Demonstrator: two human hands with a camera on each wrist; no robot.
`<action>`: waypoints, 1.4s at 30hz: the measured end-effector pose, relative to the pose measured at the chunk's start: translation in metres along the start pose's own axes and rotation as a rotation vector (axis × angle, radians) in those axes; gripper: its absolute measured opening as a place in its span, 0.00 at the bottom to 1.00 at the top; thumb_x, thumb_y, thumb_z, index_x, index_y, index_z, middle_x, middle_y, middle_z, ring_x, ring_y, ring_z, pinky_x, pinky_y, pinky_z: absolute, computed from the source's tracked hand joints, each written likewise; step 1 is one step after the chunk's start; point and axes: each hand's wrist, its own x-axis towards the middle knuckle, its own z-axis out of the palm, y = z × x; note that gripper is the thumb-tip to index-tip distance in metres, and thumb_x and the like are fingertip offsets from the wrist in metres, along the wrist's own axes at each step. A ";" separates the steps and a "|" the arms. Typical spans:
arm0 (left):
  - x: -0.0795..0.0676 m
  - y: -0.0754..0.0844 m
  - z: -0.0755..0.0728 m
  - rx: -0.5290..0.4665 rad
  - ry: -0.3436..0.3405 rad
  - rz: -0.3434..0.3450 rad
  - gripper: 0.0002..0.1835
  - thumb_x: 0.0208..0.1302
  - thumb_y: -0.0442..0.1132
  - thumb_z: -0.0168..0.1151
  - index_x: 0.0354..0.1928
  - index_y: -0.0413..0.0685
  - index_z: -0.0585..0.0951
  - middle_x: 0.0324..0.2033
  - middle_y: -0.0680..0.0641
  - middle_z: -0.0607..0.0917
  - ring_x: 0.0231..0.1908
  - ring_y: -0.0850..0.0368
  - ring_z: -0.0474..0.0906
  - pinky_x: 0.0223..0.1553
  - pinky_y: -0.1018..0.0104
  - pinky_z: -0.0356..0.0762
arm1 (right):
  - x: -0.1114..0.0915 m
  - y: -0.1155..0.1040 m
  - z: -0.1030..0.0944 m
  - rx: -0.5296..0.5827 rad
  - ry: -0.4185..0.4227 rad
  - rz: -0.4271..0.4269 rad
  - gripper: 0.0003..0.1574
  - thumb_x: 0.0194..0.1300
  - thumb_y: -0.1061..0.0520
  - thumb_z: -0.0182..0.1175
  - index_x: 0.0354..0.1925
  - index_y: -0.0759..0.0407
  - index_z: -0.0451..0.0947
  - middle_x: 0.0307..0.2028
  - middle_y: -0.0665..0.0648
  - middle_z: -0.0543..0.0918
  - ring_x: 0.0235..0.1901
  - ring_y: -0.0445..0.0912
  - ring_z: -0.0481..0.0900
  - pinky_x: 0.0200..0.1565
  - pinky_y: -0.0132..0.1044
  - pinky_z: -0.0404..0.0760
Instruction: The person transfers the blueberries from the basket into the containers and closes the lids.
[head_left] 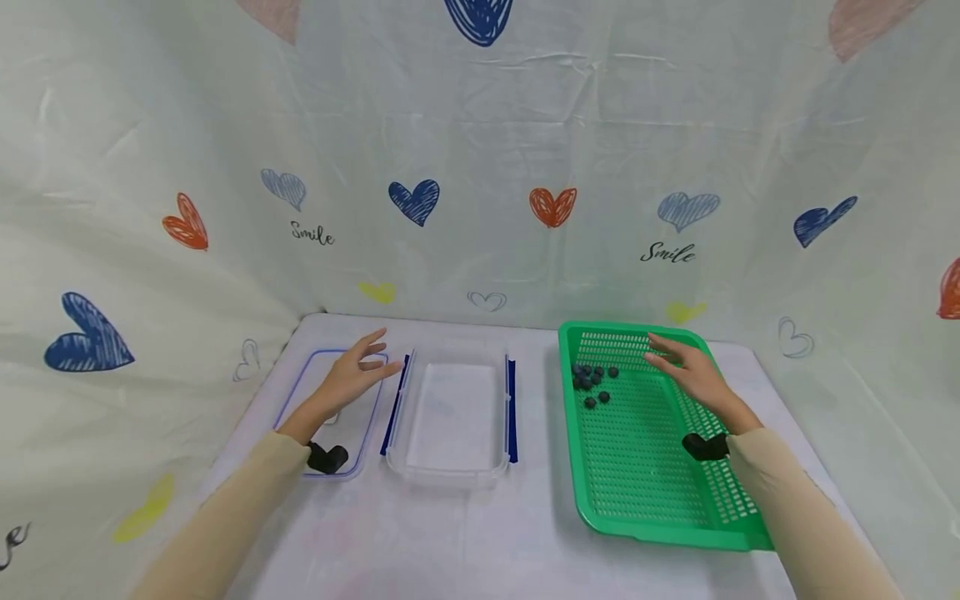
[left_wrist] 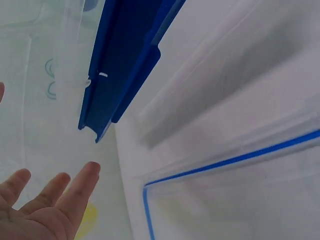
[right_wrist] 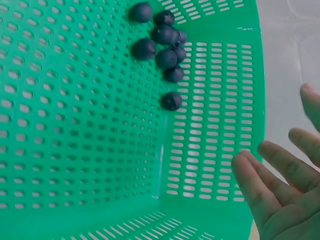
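Note:
My left hand (head_left: 351, 379) hovers over a clear lid with a blue seal (head_left: 366, 425), its fingers spread and holding nothing. Its fingertips reach toward a clear plastic box (head_left: 457, 417) whose blue side latches (head_left: 512, 417) hang unfastened. In the left wrist view, a blue latch (left_wrist: 122, 60) lies above the fingers. My right hand (head_left: 697, 379), fingers extended, is over the right part of a green slotted basket (head_left: 637, 475) and holds nothing. Several blueberries (head_left: 587, 383) lie in the basket's far left corner, apart from that hand. The right wrist view shows these blueberries (right_wrist: 166, 58) clustered along the wall.
All of this stands on a white-covered table (head_left: 465, 542). Behind and at both sides hangs a pale curtain (head_left: 480, 125) printed with hearts. A small white item (head_left: 332, 418) shows on the lid beneath my left wrist.

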 end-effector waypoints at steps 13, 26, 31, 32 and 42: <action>0.005 -0.002 0.016 -0.036 0.022 -0.032 0.42 0.64 0.50 0.69 0.76 0.48 0.62 0.70 0.34 0.67 0.65 0.37 0.68 0.64 0.40 0.68 | 0.005 0.005 0.027 0.169 -0.027 0.071 0.30 0.73 0.55 0.61 0.64 0.74 0.71 0.61 0.74 0.73 0.53 0.67 0.78 0.55 0.63 0.76; 0.004 -0.008 0.024 -0.052 0.058 -0.049 0.35 0.64 0.45 0.69 0.70 0.43 0.70 0.64 0.35 0.75 0.59 0.38 0.75 0.59 0.45 0.75 | 0.013 0.010 0.048 0.233 -0.035 0.147 0.30 0.69 0.57 0.65 0.61 0.74 0.73 0.61 0.74 0.74 0.54 0.65 0.78 0.56 0.61 0.76; 0.004 -0.009 0.026 -0.039 0.064 -0.045 0.33 0.65 0.45 0.69 0.69 0.41 0.72 0.62 0.35 0.76 0.58 0.38 0.77 0.57 0.47 0.77 | 0.015 0.012 0.055 0.250 -0.075 0.144 0.29 0.69 0.57 0.65 0.61 0.74 0.74 0.60 0.73 0.75 0.54 0.64 0.78 0.56 0.60 0.77; 0.004 -0.010 0.027 -0.036 0.066 -0.045 0.33 0.65 0.45 0.69 0.69 0.41 0.72 0.62 0.35 0.77 0.57 0.38 0.77 0.57 0.47 0.77 | 0.015 0.012 0.056 0.253 -0.079 0.140 0.28 0.69 0.57 0.65 0.61 0.73 0.74 0.60 0.73 0.75 0.55 0.64 0.78 0.56 0.60 0.77; 0.006 -0.012 0.029 -0.052 0.069 -0.016 0.31 0.65 0.43 0.69 0.68 0.41 0.74 0.60 0.36 0.79 0.58 0.39 0.77 0.57 0.50 0.78 | 0.016 0.018 0.069 0.268 -0.101 0.136 0.25 0.67 0.61 0.65 0.58 0.75 0.76 0.59 0.75 0.75 0.54 0.66 0.78 0.54 0.57 0.80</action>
